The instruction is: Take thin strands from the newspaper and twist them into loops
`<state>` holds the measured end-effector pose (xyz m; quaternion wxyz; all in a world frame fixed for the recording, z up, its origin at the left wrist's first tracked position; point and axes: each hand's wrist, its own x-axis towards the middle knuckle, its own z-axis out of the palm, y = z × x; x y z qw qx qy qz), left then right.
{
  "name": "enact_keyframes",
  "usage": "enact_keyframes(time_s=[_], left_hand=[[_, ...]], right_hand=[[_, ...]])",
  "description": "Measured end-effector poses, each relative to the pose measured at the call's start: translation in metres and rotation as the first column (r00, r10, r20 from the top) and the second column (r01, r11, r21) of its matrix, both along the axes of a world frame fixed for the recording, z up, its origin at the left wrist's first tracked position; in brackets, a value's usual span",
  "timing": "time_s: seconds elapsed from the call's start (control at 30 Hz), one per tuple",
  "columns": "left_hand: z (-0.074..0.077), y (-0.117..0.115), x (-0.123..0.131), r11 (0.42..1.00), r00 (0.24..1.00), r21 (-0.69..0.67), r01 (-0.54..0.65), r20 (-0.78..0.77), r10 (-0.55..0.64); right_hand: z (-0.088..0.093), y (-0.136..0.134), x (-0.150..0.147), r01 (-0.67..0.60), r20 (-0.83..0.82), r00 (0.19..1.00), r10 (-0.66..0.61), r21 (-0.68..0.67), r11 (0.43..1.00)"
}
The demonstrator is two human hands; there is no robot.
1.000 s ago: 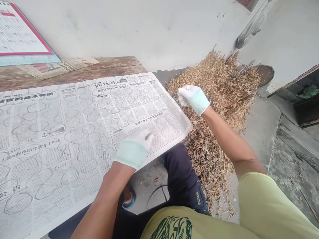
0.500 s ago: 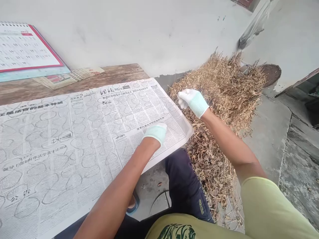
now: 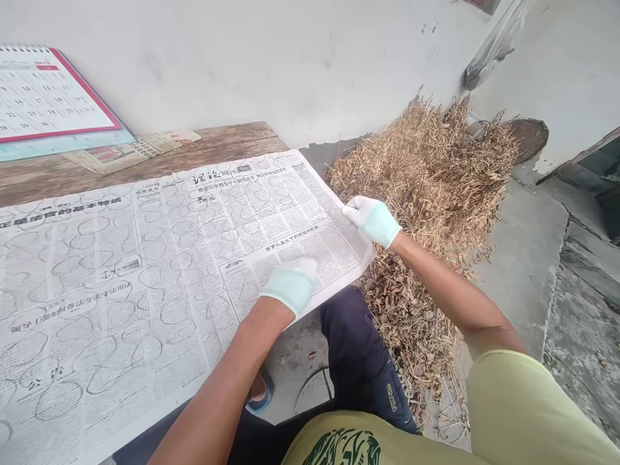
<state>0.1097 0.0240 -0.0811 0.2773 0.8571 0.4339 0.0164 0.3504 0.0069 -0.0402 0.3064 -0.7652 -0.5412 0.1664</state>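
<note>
A newspaper covered with drawn pencil-like ovals is spread over the wooden table. Both hands wear white gloves with pale green cuffs. My right hand is closed at the paper's right edge, its thumb and fingertips pinching the sheet there. Over the lower right part of the newspaper rests my left hand, back upward, near the front edge. Its fingers are hidden beneath it, so I cannot tell whether they grip anything. The paper's near right corner hangs slightly past the table.
A desk calendar stands at the back left, beside a folded piece of printed paper. Dry stalks and leaves are heaped on the floor to the right against the wall. My knee is below the table's corner.
My right hand has moved down and left from above the stalks onto the newspaper's right edge. My left hand has slid slightly left and toward me over the sheet.
</note>
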Motion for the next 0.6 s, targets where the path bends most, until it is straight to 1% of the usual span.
enact_keyframes(time_s=[0.1,0.17,0.27,0.37,0.43,0.5,0.57,0.6], left_hand=[[0.003,-0.004,-0.011,0.997,0.991,0.039,0.07,-0.117,-0.065],[0.006,-0.006,-0.018,0.992,0.981,0.08,0.093,-0.176,-0.078],[0.014,-0.011,-0.028,0.993,0.979,0.097,0.064,-0.2,-0.044],[0.029,-0.018,-0.038,0.995,0.973,0.088,0.04,-0.231,-0.019],[0.04,-0.02,-0.044,0.995,0.968,0.094,0.025,-0.253,-0.001],[0.046,-0.02,-0.048,0.996,0.965,0.092,0.015,-0.262,0.009],[0.046,-0.018,-0.052,0.994,0.962,0.107,0.01,-0.272,0.02],[0.045,-0.017,-0.053,0.991,0.96,0.134,0.007,-0.278,0.031]], right_hand=[[-0.005,-0.015,-0.009,-0.012,0.165,0.986,0.033,-0.13,0.991],[-0.009,-0.023,-0.016,-0.05,0.274,0.955,0.115,-0.232,0.971],[-0.018,-0.032,-0.029,-0.157,0.376,0.871,0.316,-0.396,0.905],[-0.03,-0.037,-0.043,-0.182,0.457,0.765,0.454,-0.523,0.833],[-0.037,-0.039,-0.049,-0.17,0.502,0.709,0.495,-0.56,0.811],[-0.041,-0.041,-0.051,-0.183,0.531,0.67,0.519,-0.559,0.809],[-0.039,-0.044,-0.05,-0.208,0.555,0.653,0.516,-0.524,0.826],[-0.037,-0.047,-0.048,-0.213,0.567,0.659,0.494,-0.49,0.845]])
